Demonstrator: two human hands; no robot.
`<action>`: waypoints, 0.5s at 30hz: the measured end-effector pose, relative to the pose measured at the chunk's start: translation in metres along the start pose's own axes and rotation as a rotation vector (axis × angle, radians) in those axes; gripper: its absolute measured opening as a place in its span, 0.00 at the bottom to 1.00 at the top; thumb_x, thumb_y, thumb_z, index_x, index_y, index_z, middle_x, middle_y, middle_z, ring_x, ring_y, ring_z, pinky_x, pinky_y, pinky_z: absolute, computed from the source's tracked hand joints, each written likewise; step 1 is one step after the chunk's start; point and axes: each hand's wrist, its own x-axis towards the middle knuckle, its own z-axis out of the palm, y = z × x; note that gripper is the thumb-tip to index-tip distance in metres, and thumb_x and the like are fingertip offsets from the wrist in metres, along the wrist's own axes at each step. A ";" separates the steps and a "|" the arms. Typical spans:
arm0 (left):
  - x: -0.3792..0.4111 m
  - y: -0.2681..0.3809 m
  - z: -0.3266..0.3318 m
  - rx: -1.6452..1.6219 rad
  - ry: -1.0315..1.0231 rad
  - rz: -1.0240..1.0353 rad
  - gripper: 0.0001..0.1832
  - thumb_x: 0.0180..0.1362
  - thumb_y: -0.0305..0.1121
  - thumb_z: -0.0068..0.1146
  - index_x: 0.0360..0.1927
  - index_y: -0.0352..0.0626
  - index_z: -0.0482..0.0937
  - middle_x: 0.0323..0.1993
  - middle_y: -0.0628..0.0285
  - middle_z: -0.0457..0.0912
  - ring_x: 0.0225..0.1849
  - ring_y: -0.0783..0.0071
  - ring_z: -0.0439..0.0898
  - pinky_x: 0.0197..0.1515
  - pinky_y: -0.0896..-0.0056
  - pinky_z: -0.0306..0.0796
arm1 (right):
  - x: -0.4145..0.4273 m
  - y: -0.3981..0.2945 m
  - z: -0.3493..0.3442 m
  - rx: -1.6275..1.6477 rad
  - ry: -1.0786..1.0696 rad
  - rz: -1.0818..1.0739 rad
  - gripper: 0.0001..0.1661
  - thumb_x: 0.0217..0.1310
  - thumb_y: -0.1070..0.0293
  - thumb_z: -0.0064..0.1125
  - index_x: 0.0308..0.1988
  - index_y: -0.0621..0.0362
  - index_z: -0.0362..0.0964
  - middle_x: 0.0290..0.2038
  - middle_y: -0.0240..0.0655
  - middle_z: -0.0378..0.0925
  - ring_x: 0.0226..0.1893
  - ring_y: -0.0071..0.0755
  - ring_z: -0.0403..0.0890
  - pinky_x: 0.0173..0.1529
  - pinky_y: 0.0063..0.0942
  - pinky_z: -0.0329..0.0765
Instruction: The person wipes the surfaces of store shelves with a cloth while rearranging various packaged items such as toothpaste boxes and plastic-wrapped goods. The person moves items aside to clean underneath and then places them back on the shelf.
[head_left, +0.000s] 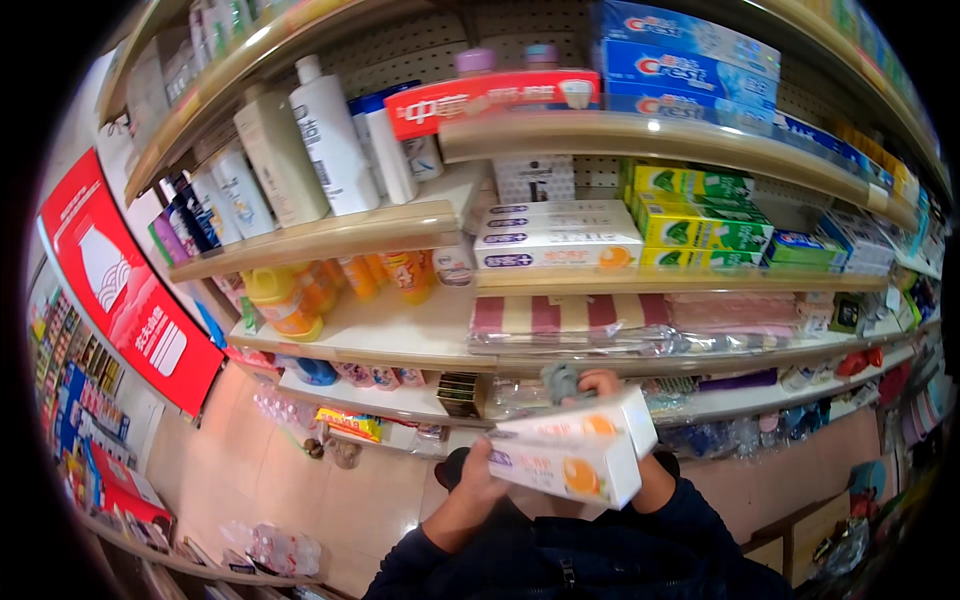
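Observation:
Two white toothpaste boxes with orange-fruit pictures (562, 469) lie across my lap area, held up above the floor. My left hand (478, 474) grips their left end, the thumb lying over the front box. Behind the boxes my right hand (600, 384) holds a crumpled grey cloth (562, 384); the boxes hide its palm, and its forearm passes behind their right end. On the shelf ahead stands a stack of similar white toothpaste boxes (559, 236), beside yellow and green toothpaste boxes (701, 221).
A red toothpaste box (491, 101) and blue toothpaste boxes (690, 67) rest on the upper shelf. White bottles (334, 139) stand at the left. Packaged striped towels (566, 315) lie below the stack. Wrapped bottles (285, 551) and a cardboard box (817, 532) are low down at the sides.

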 end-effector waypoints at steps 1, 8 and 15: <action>-0.014 0.001 0.009 0.049 0.089 -0.014 0.47 0.51 0.62 0.56 0.63 0.33 0.60 0.62 0.50 0.66 0.62 0.55 0.67 0.64 0.54 0.60 | 0.008 -0.035 0.021 -0.493 -0.092 -0.329 0.18 0.50 0.69 0.65 0.41 0.60 0.68 0.40 0.41 0.66 0.42 0.42 0.71 0.49 0.29 0.69; -0.025 0.003 -0.018 -0.087 -0.062 -0.013 0.43 0.55 0.56 0.55 0.64 0.34 0.56 0.62 0.47 0.64 0.64 0.57 0.64 0.66 0.57 0.57 | 0.015 -0.032 0.002 -0.042 -0.868 0.120 0.23 0.58 0.63 0.58 0.52 0.60 0.70 0.59 0.44 0.63 0.62 0.39 0.62 0.60 0.30 0.63; -0.015 0.010 -0.012 0.025 0.037 -0.018 0.33 0.51 0.32 0.64 0.60 0.36 0.63 0.50 0.57 0.75 0.51 0.67 0.76 0.54 0.67 0.71 | 0.075 -0.121 -0.025 -0.287 -1.187 0.289 0.49 0.59 0.41 0.53 0.65 0.66 0.47 0.60 0.52 0.62 0.61 0.49 0.65 0.62 0.40 0.65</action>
